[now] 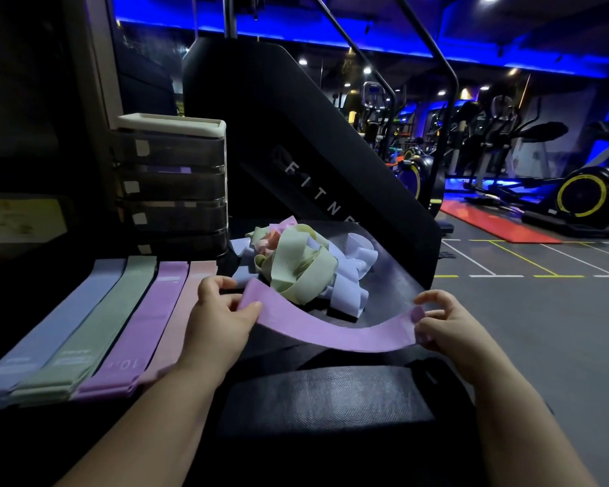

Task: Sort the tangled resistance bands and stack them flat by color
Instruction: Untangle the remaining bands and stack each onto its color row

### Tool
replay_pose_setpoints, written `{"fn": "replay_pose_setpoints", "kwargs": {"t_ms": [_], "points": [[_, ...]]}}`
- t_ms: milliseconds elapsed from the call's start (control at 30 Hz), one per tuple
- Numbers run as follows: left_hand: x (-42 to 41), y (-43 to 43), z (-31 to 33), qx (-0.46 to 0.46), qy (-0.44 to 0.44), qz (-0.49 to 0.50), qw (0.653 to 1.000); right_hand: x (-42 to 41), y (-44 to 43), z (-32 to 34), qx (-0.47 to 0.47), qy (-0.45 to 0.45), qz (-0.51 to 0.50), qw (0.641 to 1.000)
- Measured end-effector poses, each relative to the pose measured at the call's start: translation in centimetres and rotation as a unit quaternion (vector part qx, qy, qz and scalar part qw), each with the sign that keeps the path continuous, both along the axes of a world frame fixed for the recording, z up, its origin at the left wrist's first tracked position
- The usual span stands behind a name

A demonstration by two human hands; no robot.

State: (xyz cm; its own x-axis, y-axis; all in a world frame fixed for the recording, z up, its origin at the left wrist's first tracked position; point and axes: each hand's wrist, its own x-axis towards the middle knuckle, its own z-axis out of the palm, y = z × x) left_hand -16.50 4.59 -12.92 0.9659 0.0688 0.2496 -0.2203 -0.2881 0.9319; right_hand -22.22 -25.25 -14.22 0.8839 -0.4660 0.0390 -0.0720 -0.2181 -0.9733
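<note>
Two bare arms showed lowest in the view, above a black pad [324,398]. Just in front of the tangled pile [296,265], the left hand [222,311] pinched one end of a purple band [331,328] between thumb and fingers. The right hand [443,325] pinched the other end. The band sagged in the middle and did not touch the pile. Left of the pile lay four flat stacks side by side: a blue stack [50,339], a green stack [95,332], a purple stack [145,325] and a pink stack [187,300]. A drawer box [173,184] stood behind them. The purple and pink stacks touched and looked alike in the dim light, so the band could land on the wrong one. The left arm crossed over the pink stack and might push it crooked.
</note>
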Motion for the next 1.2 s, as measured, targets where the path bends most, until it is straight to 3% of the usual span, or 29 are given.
{"fn": "replay_pose_setpoints", "kwargs": {"t_ms": [200,333,600,733,833,900,1033,1200], "points": [[0.4,-1.0,-0.2,-0.07,0.011,-0.031,0.997,0.3,2.2,0.8,-0.032,-0.024,0.089,0.995],[0.4,-1.4,0.4,-0.163,0.015,-0.046,0.985,0.5,3.6,1.1,-0.084,-0.054,0.094,0.991],[1.3,-0.5,2.1,-0.239,0.018,-0.042,0.97,0.7,5.9,1.1,-0.139,-0.035,0.144,0.979],[1.1,-1.0,2.4,-0.19,-0.004,-0.052,0.98,0.9,7.8,1.1,-0.296,0.051,0.167,0.939],[1.1,-1.1,2.4,-0.149,-0.019,-0.061,0.987,1.0,9.3,1.7,-0.394,0.039,0.111,0.912],[1.0,-1.1,2.6,-0.139,-0.021,-0.073,0.987,1.3,10.4,2.5,-0.369,-0.024,0.093,0.924],[0.6,-1.1,3.6,-0.131,-0.018,-0.104,0.986,2.6,13.1,5.4,-0.16,-0.113,0.167,0.966],[0.3,0.0,4.8,-0.107,-0.041,-0.075,0.991,4.2,15.8,8.1,-0.147,-0.127,0.203,0.96]]}}
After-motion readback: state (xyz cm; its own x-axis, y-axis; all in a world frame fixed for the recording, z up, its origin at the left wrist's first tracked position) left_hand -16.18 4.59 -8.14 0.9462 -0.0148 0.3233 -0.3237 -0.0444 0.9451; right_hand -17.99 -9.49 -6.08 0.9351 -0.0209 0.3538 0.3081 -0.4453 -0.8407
